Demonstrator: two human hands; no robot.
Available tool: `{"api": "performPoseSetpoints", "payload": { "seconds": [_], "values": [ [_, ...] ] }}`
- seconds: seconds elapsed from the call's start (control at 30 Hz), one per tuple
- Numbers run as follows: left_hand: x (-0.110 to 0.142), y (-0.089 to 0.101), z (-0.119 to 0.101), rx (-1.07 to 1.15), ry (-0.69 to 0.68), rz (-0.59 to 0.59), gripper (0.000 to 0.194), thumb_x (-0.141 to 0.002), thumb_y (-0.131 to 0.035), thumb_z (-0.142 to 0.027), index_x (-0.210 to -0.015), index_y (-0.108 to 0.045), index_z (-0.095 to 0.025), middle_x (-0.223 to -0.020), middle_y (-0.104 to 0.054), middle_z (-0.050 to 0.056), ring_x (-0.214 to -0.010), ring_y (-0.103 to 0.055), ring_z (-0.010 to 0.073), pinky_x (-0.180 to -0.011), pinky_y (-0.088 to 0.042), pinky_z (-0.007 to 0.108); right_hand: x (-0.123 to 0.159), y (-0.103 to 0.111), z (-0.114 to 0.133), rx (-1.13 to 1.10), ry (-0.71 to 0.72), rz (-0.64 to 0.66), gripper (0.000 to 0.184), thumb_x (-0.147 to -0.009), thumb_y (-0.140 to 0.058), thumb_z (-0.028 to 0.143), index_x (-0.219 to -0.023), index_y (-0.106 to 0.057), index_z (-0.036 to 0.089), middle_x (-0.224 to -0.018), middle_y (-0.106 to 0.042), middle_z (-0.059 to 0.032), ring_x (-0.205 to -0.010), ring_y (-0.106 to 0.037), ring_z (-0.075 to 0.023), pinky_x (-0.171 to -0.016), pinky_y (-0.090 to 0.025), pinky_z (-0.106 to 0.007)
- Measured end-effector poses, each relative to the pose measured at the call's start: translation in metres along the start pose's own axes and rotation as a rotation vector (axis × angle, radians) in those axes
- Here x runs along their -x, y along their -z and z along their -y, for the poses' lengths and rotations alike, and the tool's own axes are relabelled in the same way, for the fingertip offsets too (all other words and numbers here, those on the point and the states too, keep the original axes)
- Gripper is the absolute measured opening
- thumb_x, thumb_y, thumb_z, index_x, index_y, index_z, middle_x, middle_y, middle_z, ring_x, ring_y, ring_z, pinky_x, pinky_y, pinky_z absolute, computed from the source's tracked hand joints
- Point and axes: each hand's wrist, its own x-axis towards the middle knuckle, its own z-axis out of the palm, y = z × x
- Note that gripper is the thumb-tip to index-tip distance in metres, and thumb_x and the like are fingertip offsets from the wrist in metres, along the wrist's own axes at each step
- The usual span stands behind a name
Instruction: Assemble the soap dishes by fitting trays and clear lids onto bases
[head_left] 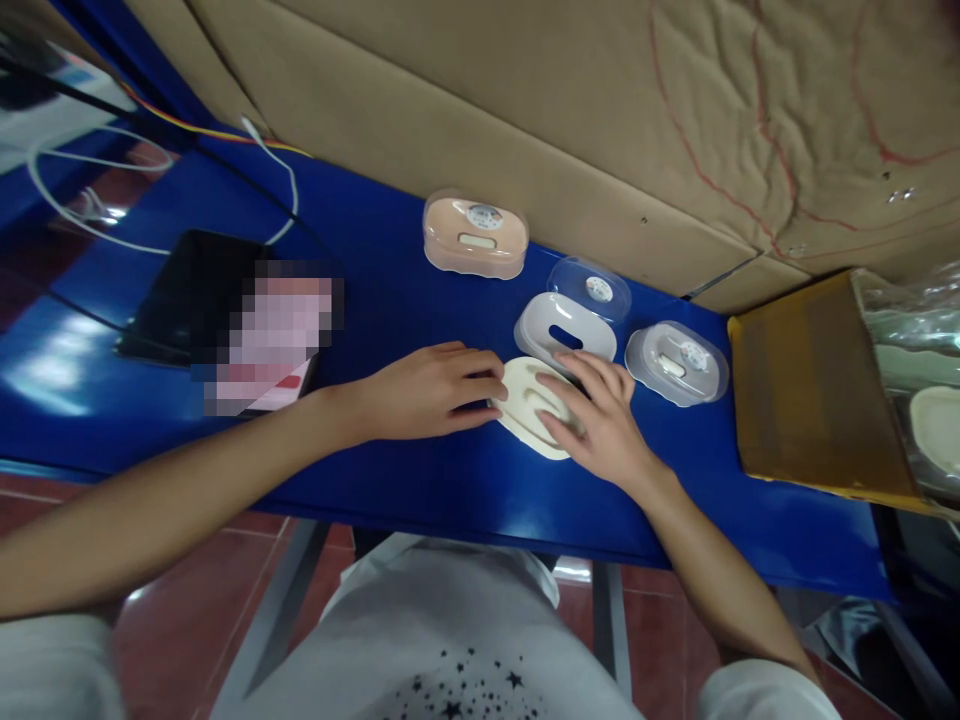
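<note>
A cream oval soap-dish part (525, 400) lies flat on the blue table (390, 290). My left hand (427, 390) rests at its left edge, fingers curled against it. My right hand (600, 425) lies over its right half, fingers spread on top. Just behind it sits a white oval tray with a slot (564, 328), and behind that a clear lid with a round sticker (591, 287). A clear-lidded dish (676, 362) stands to the right. A peach soap box with a clear lid (474, 236) stands farther back.
A dark tablet (187, 290) with a blurred patch lies at the left, white cables (90, 200) beyond it. A cardboard wall (600, 110) rises behind the table. An open cardboard box (810, 390) of bagged parts sits at the right edge.
</note>
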Motion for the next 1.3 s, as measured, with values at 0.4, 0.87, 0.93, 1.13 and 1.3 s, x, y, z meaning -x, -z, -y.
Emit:
{"api": "performPoseSetpoints", "payload": {
  "seconds": [0.4,0.87,0.93,1.13,1.3],
  "values": [
    [-0.035,0.049,0.040,-0.248,0.579,-0.187,0.052,-0.114,-0.051,-0.045,-0.158,-0.050,-0.019,-0.173,-0.041,0.015,-0.157,-0.042,0.0342,-0.126,-0.039,0.058,0.002,0.003,-0.008,-0.014,-0.067,-0.032,0.037,-0.110,-0.060,0.033,-0.147,-0.057,0.032,-0.159,-0.062,-0.0124,-0.150,-0.055,-0.0339,-0.119,-0.038,-0.055],
    [-0.067,0.019,0.067,-0.294,0.596,-0.073,0.063,-0.102,-0.062,-0.048,-0.156,-0.055,-0.015,-0.158,-0.054,0.020,-0.145,-0.049,0.0433,-0.119,-0.035,0.067,0.005,-0.001,-0.007,-0.055,-0.052,-0.054,0.031,-0.103,-0.056,0.018,-0.129,-0.063,0.030,-0.157,-0.059,-0.0115,-0.146,-0.055,-0.0348,-0.117,-0.039,-0.057],
    [-0.059,0.022,0.059,-0.293,0.584,-0.077,0.061,-0.099,-0.065,-0.048,-0.150,-0.061,-0.017,-0.150,-0.058,0.020,-0.139,-0.053,0.0446,-0.116,-0.036,0.068,0.004,0.000,-0.007,-0.052,-0.049,-0.043,0.030,-0.102,-0.056,0.016,-0.129,-0.064,0.028,-0.157,-0.059,-0.0129,-0.146,-0.054,-0.0344,-0.116,-0.039,-0.056],
    [-0.026,0.026,0.038,-0.116,0.512,0.002,0.075,-0.087,-0.080,-0.056,-0.153,-0.061,-0.027,-0.164,-0.050,0.019,-0.151,-0.046,0.0465,-0.121,-0.036,0.068,0.003,0.004,-0.009,-0.065,-0.041,-0.003,0.029,-0.099,-0.056,0.014,-0.123,-0.064,0.028,-0.153,-0.061,-0.0126,-0.145,-0.055,-0.0337,-0.113,-0.040,-0.055],
    [-0.017,0.037,0.033,0.003,0.465,0.038,0.071,-0.091,-0.077,-0.069,-0.151,-0.064,-0.035,-0.154,-0.063,0.012,-0.142,-0.057,0.0400,-0.117,-0.043,0.057,0.003,0.005,-0.008,-0.081,0.003,-0.018,0.025,-0.104,-0.059,0.022,-0.128,-0.065,0.029,-0.152,-0.063,-0.0113,-0.145,-0.057,-0.0322,-0.115,-0.040,-0.053]
  ]
}}
